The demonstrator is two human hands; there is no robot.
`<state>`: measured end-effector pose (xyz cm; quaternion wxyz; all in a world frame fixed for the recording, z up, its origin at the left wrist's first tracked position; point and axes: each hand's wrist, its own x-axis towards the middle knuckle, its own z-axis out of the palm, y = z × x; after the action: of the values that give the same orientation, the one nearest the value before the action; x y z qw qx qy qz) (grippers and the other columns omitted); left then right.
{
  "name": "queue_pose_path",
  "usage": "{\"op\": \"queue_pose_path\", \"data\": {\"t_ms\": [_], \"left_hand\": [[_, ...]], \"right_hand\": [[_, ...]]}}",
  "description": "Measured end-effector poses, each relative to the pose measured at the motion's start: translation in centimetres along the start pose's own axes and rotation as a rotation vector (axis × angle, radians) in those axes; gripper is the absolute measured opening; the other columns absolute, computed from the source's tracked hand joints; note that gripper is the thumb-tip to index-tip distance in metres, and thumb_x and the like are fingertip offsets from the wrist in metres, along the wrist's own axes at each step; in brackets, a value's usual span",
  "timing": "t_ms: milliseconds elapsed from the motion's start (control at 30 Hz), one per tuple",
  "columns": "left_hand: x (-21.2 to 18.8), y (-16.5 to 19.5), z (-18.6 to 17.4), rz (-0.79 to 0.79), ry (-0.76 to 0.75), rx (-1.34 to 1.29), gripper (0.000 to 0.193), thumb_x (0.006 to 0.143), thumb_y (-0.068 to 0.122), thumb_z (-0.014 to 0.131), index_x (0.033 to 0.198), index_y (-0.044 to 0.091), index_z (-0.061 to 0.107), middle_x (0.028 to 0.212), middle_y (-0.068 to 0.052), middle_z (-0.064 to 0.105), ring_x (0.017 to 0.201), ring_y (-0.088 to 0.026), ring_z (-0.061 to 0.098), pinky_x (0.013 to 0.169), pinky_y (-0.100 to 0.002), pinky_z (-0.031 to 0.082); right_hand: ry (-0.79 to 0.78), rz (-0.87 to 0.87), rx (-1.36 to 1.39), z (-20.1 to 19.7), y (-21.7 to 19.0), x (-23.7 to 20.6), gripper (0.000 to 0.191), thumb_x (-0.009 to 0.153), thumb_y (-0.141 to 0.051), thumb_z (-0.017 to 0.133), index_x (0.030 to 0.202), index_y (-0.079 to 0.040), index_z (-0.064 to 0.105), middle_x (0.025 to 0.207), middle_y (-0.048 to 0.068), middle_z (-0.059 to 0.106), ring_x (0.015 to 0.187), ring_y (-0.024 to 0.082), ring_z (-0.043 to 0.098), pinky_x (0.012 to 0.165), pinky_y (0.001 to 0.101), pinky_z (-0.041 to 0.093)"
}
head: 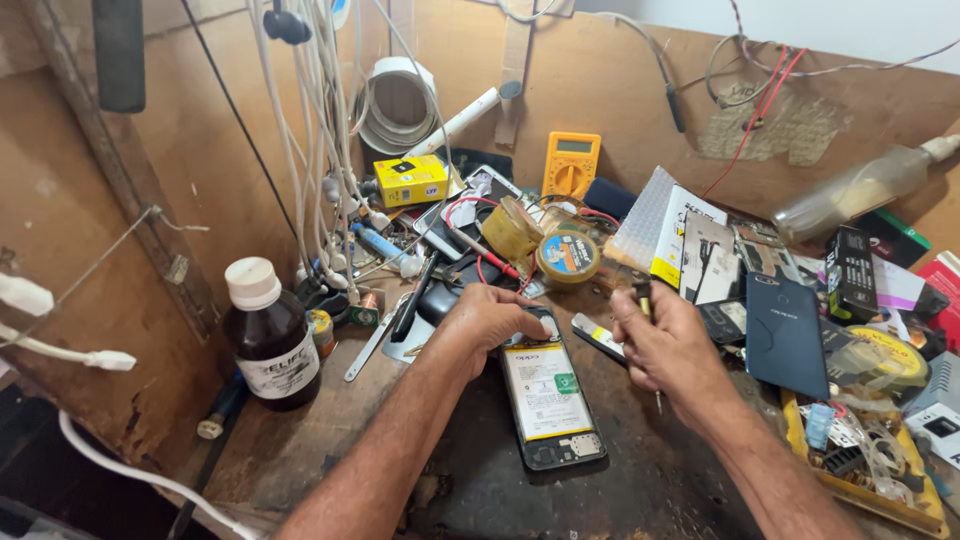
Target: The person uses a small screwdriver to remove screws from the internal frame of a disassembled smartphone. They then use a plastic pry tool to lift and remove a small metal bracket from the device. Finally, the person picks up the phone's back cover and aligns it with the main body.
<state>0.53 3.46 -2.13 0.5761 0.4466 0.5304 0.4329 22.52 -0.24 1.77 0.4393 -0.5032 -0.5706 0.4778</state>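
Opened phone (pixel 548 400) lying back-up on the dark bench (pixel 640 490), battery exposed. Left hand (pixel 487 318) resting on the phone's top end, fingers curled down against it, pinning rather than gripping. Right hand (pixel 668 345) just beside the phone's right edge, fingers pinched together on a thin screwdriver (pixel 650 330), tip pointing down. Brown bottle (pixel 269 335) with white cap at far left. Yellow multimeter (pixel 570 165) leaning against the back wall. Dark blue back cover (pixel 786 335) to the right.

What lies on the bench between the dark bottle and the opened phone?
In the head view, the left hand and its forearm cross between the dark bottle and the opened phone; below it, bare wood.
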Motion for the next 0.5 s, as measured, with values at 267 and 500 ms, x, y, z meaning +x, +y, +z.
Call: {"op": "queue_pose_path", "data": {"t_ms": [267, 500], "left_hand": [[-0.6, -0.1, -0.2, 0.038, 0.002, 0.055, 0.044, 0.063, 0.002, 0.088, 0.105, 0.0, 0.078, 0.091, -0.014, 0.078, 0.08, -0.021, 0.071, 0.07, -0.034, 0.055], [-1.2, 0.0, -0.8, -0.016, -0.122, -0.039, 0.048, 0.064, 0.005, 0.087, 0.111, 0.006, 0.076, 0.094, -0.01, 0.079, 0.082, -0.018, 0.075, 0.071, -0.033, 0.056]], "right_hand": [[0.036, -0.189, -0.028, -0.2, -0.8, -0.1, 0.033, 0.102, -0.028, 0.058, 0.111, 0.001, 0.071, 0.085, 0.001, 0.069, 0.069, 0.004, 0.059, 0.061, 0.0241, 0.054], [0.18, -0.239, -0.223, -0.2, -0.6, -0.7, 0.029, 0.103, -0.03, 0.067, 0.109, -0.006, 0.083, 0.074, -0.001, 0.056, 0.065, 0.007, 0.04, 0.055, 0.0248, 0.032]]}}
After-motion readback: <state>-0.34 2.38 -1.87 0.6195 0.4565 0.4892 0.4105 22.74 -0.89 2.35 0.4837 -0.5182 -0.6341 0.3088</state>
